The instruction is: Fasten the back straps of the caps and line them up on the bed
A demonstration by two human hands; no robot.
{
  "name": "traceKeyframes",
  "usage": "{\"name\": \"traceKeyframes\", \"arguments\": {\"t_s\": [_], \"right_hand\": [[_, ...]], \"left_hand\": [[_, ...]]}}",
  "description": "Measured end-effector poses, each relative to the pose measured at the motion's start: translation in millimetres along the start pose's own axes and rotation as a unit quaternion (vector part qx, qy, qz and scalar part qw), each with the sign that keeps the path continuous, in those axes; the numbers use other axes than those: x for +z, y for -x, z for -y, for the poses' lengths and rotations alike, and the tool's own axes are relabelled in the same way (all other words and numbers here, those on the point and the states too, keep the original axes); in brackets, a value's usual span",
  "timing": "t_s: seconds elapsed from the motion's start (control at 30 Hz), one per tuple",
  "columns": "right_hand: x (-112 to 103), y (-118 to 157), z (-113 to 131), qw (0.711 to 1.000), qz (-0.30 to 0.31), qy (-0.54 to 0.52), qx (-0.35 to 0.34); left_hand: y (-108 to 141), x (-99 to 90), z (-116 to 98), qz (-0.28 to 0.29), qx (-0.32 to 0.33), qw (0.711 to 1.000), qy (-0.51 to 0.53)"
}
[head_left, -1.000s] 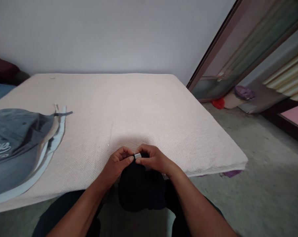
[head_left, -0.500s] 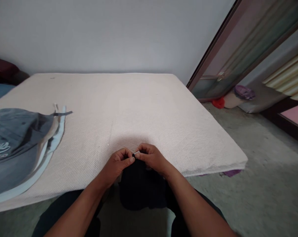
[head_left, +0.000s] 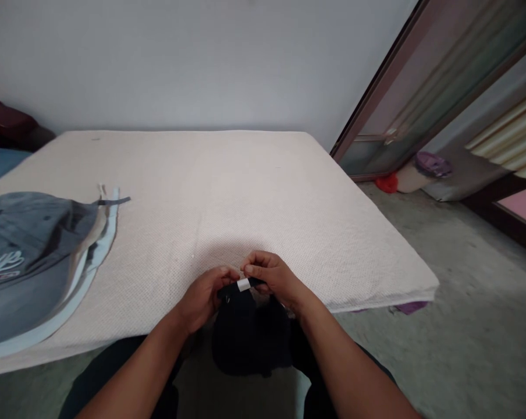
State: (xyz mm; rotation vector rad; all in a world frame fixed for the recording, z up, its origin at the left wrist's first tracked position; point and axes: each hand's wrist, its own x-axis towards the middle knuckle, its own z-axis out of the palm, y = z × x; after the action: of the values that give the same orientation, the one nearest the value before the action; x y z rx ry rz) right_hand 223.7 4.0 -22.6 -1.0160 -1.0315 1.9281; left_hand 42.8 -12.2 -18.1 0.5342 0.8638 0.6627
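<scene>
Single head-worn cam, wearer's viewpoint, facing forward and pitched down, wide field. Left hand [head_left: 206, 294] and right hand [head_left: 274, 279] sit near the lens, low center. Bed [head_left: 245, 192] fills mid-frame, seen obliquely from above its near edge. Wall [head_left: 180, 64] faces the lens across the top. Floor [head_left: 476, 262] at right; left border crops the gray cap [head_left: 36, 233].

The dark cap [head_left: 249, 343] is made of matt cloth; its pale tab [head_left: 244, 284] is finished smooth, material undetermined. The grey cap [head_left: 49, 230] is formed in matt, faded-looking cloth. The pale cover [head_left: 245, 180] is woven with a dimpled texture. The wall [head_left: 180, 64] is finished smooth and matt.
</scene>
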Motion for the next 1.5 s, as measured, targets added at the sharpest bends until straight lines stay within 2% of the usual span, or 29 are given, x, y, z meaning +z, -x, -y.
{"name": "traceKeyframes", "arguments": {"t_s": [0.07, 0.23, 0.47, 0.57, 0.63, 0.7, 0.8, 0.93, 1.07, 1.17, 1.27, 1.37, 1.5], "right_hand": [[0.2, -0.5, 0.1, 1.0, -0.007, 0.002, -0.003], [-1.7, -0.7, 1.4, 1.0, -0.026, 0.016, -0.004], [-15.4, 2.6, 2.8, 0.999, 0.03, 0.032, 0.024], [-21.5, 6.8, 5.1, 0.998, 0.054, 0.031, 0.028], [-24.1, 10.1, 8.5, 0.998, 0.053, 0.017, 0.03], [-25.9, 13.1, 12.7, 0.998, 0.047, -0.006, 0.032], [-29.2, 15.4, 18.9, 0.998, 0.014, -0.056, 0.007], [-35.9, 13.5, 25.0, 0.986, -0.075, -0.134, -0.058], [-43.8, 7.3, 28.7, 0.961, -0.185, -0.174, -0.106], [-48.8, 2.0, 29.3, 0.947, -0.24, -0.184, -0.112], [-51.2, -0.9, 28.7, 0.946, -0.252, -0.176, -0.107], [-50.5, -1.1, 27.2, 0.949, -0.241, -0.174, -0.105], [-45.1, -0.5, 20.2, 0.957, -0.16, -0.218, -0.106]], "left_hand": [[0.2, 1.0, 1.6, 0.008, -0.019, 1.0, -0.018], [2.1, 4.0, 5.1, 0.041, -0.021, 0.996, -0.076], [2.2, 2.5, 0.8, 0.013, 0.027, 0.999, -0.019], [4.8, 1.8, -9.3, -0.054, 0.052, 0.996, 0.044], [7.1, 0.8, -17.6, -0.123, 0.054, 0.985, 0.105], [8.9, -0.4, -24.6, -0.164, 0.044, 0.972, 0.161], [10.0, -1.0, -29.6, -0.161, 0.009, 0.968, 0.191], [11.6, 2.5, -26.0, -0.135, -0.04, 0.972, 0.188], [15.8, 5.6, -13.0, -0.06, -0.059, 0.975, 0.206], [16.5, 6.0, -0.5, -0.019, -0.064, 0.977, 0.204], [12.2, 7.1, 3.5, -0.024, -0.046, 0.979, 0.198], [4.3, 8.5, -6.7, -0.091, -0.004, 0.973, 0.213], [-5.9, 7.0, -31.9, -0.167, 0.109, 0.942, 0.269]]}}
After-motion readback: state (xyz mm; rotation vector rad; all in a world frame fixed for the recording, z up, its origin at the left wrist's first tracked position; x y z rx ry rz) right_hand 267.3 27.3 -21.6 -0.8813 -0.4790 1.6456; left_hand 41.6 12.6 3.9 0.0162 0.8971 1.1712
